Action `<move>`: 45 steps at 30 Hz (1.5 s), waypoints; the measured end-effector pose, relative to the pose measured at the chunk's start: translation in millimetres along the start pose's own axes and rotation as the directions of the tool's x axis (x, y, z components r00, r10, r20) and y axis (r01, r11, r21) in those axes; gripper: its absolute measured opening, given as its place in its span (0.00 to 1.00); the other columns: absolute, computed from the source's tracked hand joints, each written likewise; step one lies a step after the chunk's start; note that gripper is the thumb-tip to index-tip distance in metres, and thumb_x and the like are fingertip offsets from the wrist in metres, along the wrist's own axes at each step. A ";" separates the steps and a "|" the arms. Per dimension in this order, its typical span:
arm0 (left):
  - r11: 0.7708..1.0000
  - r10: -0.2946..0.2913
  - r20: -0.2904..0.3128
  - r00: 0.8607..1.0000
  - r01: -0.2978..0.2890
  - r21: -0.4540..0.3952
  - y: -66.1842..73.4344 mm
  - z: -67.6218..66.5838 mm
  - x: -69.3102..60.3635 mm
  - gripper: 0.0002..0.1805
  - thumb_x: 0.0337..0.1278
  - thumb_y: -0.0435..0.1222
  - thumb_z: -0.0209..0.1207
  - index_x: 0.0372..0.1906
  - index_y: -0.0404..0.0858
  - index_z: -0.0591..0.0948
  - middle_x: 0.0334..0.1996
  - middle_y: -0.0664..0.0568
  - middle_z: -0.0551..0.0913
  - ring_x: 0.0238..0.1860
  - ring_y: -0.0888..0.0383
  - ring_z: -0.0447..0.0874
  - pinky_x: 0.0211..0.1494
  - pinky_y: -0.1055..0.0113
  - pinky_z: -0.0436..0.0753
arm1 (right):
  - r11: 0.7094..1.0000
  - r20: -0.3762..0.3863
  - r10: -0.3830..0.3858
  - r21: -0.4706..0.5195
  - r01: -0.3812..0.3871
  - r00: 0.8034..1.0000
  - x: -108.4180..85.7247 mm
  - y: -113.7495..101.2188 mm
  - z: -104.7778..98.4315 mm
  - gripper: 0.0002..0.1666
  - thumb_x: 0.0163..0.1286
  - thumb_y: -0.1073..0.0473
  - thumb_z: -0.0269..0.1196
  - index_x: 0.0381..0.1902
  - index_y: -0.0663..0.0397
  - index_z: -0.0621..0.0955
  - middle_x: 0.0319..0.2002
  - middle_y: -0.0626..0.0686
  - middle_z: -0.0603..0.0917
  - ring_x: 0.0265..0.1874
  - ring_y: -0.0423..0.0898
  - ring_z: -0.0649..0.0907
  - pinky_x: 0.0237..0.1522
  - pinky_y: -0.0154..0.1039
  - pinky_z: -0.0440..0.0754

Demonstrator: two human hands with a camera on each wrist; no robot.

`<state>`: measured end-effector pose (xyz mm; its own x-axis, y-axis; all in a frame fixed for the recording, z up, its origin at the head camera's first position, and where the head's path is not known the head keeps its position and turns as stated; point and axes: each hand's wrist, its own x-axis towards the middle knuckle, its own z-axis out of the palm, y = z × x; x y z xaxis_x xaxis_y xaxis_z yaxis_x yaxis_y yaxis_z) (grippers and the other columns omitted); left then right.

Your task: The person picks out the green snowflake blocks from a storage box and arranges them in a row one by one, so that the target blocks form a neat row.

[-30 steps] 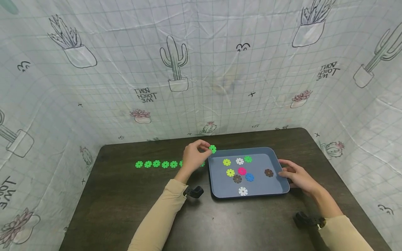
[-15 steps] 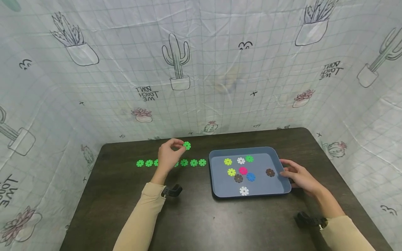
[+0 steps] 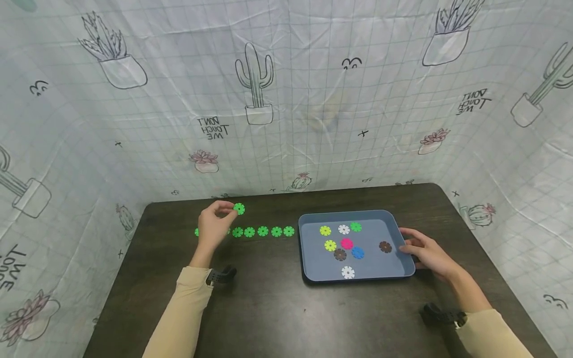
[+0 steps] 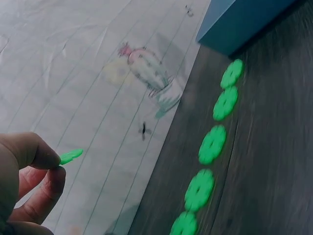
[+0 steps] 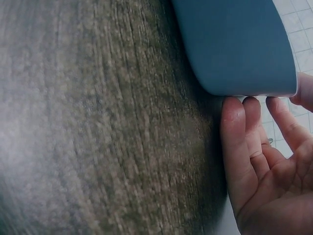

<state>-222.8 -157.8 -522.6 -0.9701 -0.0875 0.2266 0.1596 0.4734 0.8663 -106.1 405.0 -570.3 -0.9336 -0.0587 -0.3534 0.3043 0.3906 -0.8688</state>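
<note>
My left hand [image 3: 216,223] pinches a green notched plastic disc [image 3: 239,209] between thumb and fingertips, raised above the table. In the left wrist view that disc [image 4: 72,156] shows nearly edge-on. Below it, a row of green notched discs [image 3: 263,231] lies flat on the table, and the hand hides part of the row's left side. My right hand [image 3: 427,254] grips the right wall of a blue-grey tray [image 3: 371,266]. In the right wrist view, fingertips [image 5: 233,110] touch the tray's outer wall [image 5: 239,58], with the thumb at the rim.
Inside the tray lie loose discs: two yellow, two white, two brown, a pink [image 3: 346,243], a blue [image 3: 357,253] and a green one [image 3: 355,226]. A dark wooden table [image 3: 268,313] bears everything. A patterned cloth [image 3: 309,124] stands behind it and at both sides.
My left hand has carried the green disc leftward, from the tray's left edge to above the left part of the row. The right hand has stayed at the tray.
</note>
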 end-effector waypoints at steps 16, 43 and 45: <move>0.986 -0.117 -0.112 0.987 0.129 0.109 -37.7 -58.4 1.2 0.10 0.63 0.38 0.66 0.47 0.39 0.88 0.40 0.45 0.89 0.34 0.51 0.83 0.38 0.59 0.74 | 1.000 0.005 -0.006 -0.001 0.006 1.000 -5.6 -3.7 -1.9 0.43 0.81 0.54 0.60 0.82 0.61 0.53 0.61 0.70 0.74 0.47 0.45 0.83 0.45 0.55 0.86; 0.865 -0.377 -0.129 0.917 0.399 0.305 -97.2 -99.7 -9.8 0.15 0.65 0.43 0.63 0.51 0.39 0.87 0.45 0.44 0.90 0.43 0.45 0.86 0.46 0.53 0.77 | 0.999 0.025 0.026 -0.026 -0.025 0.999 -1.1 -8.0 -3.5 0.43 0.81 0.53 0.60 0.82 0.60 0.53 0.61 0.69 0.76 0.47 0.42 0.83 0.45 0.54 0.86; 0.861 -0.386 -0.127 0.914 0.406 0.306 -97.9 -100.5 -10.4 0.16 0.66 0.43 0.63 0.51 0.38 0.87 0.46 0.43 0.90 0.44 0.45 0.86 0.47 0.51 0.77 | 0.999 0.031 0.028 -0.025 -0.027 0.999 -0.4 -8.8 -3.1 0.43 0.81 0.53 0.59 0.82 0.60 0.53 0.61 0.69 0.76 0.46 0.42 0.83 0.45 0.53 0.86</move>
<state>-209.9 -291.3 -565.0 -0.9249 -0.3736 -0.0709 -0.3126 0.6406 0.7014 -108.9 404.5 -561.4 -0.9185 -0.0759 -0.3880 0.3248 0.4146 -0.8501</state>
